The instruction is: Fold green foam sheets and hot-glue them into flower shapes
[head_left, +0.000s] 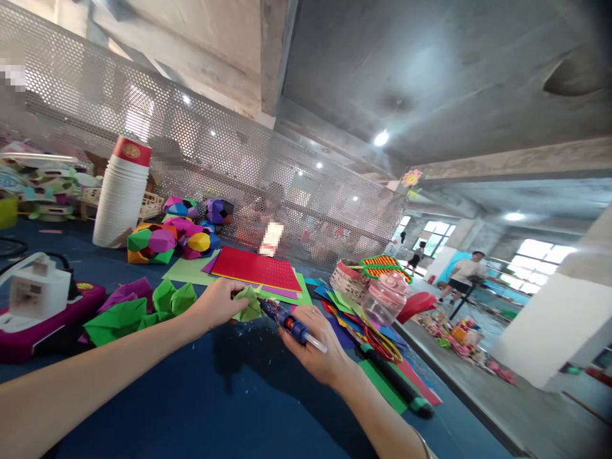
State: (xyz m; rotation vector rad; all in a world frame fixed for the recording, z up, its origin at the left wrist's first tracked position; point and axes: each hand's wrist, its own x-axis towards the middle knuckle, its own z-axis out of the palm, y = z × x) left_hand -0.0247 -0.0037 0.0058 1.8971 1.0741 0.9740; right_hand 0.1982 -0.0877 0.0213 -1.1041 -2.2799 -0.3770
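In the head view, my left hand (pixel 220 304) pinches a small folded piece of light green paper (pixel 249 306) above the blue tabletop. My right hand (pixel 318 341) is wrapped round a dark blue hot glue gun (pixel 288 324), with a clear glue stick (pixel 316 343) poking out of its back end. The gun's nozzle points left and lies close to the folded paper; whether they touch I cannot tell. Left of my left hand lie folded green paper pieces (pixel 122 319) and purple ones (pixel 128 292). Red paper sheets (pixel 258 269) are stacked just beyond my hands.
A tall stack of paper cups (pixel 122 197) and colourful paper balls (pixel 152 242) stand back left. At left is a purple power strip (pixel 52 319) with a white plug. On the right are a clear jar (pixel 384 303), scissors (pixel 382 341) and a black-green tool (pixel 394 379). A perforated metal screen (pixel 229 159) rises behind.
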